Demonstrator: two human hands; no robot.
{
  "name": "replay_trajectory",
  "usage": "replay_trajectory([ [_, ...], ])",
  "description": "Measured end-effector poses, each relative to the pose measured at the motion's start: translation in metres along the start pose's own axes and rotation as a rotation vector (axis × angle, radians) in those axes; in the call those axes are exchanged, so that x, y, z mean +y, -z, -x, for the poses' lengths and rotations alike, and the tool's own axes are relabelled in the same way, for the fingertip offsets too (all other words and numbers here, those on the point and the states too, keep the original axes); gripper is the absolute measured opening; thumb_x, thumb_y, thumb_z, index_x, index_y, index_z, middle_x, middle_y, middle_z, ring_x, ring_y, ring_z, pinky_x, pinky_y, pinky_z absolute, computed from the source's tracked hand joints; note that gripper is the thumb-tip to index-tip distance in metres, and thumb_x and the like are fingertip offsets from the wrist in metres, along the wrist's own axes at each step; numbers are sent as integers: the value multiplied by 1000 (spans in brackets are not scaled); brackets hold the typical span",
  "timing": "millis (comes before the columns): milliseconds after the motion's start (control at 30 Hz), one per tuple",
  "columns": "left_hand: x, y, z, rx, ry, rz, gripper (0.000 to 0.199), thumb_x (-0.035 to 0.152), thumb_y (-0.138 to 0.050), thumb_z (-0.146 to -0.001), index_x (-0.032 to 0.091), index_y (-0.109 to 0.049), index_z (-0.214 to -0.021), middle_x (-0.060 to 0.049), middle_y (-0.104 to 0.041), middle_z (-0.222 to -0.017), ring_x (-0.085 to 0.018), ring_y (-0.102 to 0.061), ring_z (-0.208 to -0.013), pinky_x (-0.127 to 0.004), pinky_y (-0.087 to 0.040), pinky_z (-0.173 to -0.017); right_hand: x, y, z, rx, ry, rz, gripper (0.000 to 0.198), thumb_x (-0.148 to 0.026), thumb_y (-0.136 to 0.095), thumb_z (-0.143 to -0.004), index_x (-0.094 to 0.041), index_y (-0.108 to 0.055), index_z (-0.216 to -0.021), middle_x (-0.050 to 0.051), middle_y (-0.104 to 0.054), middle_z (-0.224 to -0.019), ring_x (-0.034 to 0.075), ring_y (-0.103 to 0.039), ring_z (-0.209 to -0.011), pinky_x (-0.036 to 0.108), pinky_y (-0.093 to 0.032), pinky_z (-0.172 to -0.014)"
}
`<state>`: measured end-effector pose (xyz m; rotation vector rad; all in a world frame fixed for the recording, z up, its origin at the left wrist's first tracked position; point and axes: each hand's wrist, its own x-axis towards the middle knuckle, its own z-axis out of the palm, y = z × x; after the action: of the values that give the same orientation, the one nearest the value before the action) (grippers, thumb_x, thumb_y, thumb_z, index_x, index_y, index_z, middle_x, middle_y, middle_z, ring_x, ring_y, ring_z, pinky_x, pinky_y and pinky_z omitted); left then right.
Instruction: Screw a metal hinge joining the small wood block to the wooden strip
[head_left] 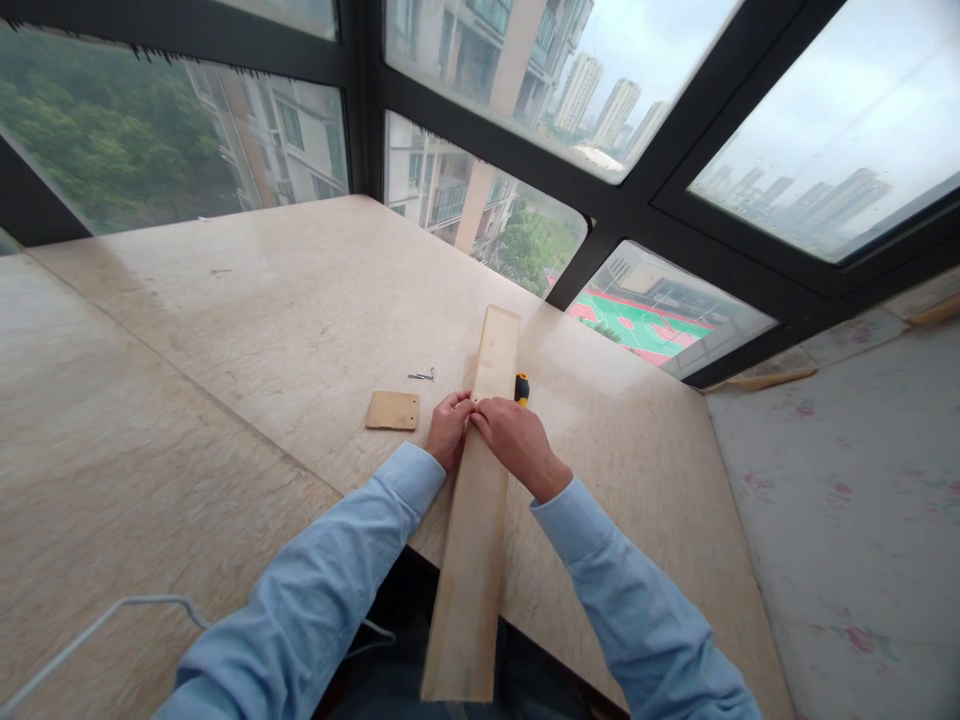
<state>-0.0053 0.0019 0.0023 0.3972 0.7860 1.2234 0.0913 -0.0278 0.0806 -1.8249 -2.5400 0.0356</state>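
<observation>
A long pale wooden board (pixel 476 560) points away from me, its near end jutting past the table's front edge. At the board's left side, about midway along, my left hand (pixel 449 432) has its fingers pinched together. My right hand (pixel 516 440) reaches across the top of the board, and its closed fingertips meet those of the left. Whatever sits between the fingertips is too small to make out. Just beyond the right hand lies a tool with a black and yellow handle (pixel 523 386), partly hidden. A small wooden plate (pixel 392 411) with two holes rests left of my hands, near several screws (pixel 423 376).
The marble-patterned tabletop (pixel 247 310) runs up to dark-framed windows (pixel 480 125). A white cable (pixel 142 602) curves over the table at lower left. Flowered wallpaper (pixel 847 500) covers the wall on the right.
</observation>
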Motion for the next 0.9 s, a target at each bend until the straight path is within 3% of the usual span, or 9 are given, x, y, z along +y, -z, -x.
replay_trajectory([
  [233, 0, 1, 1, 2, 9, -26, 45, 28, -78, -54, 15, -62, -94, 1, -65, -65, -17, -62, -62, -26, -45, -59, 3, 10, 1, 47, 92, -38, 15, -18, -51, -94, -18, -66, -98, 8, -68, -96, 20, -61, -90, 28, -43, -75],
  [500, 0, -1, 2, -1, 3, -10, 40, 23, -74, -55, 15, -61, -91, 1, -65, -65, -14, -58, -56, -26, -44, -56, 19, 20, -2, 168, 85, -344, 17, -9, -53, -85, -16, -67, -89, 5, -69, -87, 15, -60, -77, 26, -44, -75],
  [633, -4, 1, -1, -13, -2, -43, 38, 22, -73, -56, 14, -62, -91, 0, -65, -67, -15, -59, -58, -26, -45, -58, 22, 20, -7, 259, 44, -477, 18, -14, -51, -84, -17, -68, -88, 4, -71, -85, 14, -62, -74, 26, -47, -74],
  [767, -6, 4, -3, -29, -57, -108, 34, 26, -74, -59, 13, -64, -89, -1, -65, -68, -16, -59, -62, -26, -45, -59, 10, 20, -29, 305, 28, -601, 19, -18, -52, -84, -17, -68, -92, 4, -73, -88, 15, -65, -75, 26, -50, -72],
  [900, -8, 7, -5, 9, -156, -239, 30, 27, -79, -58, 15, -64, -80, 0, -62, -65, -19, -59, -72, -25, -42, -58, -17, 14, -66, 183, 127, -483, 20, -14, -53, -83, -19, -71, -90, 3, -74, -89, 15, -66, -80, 25, -49, -77],
])
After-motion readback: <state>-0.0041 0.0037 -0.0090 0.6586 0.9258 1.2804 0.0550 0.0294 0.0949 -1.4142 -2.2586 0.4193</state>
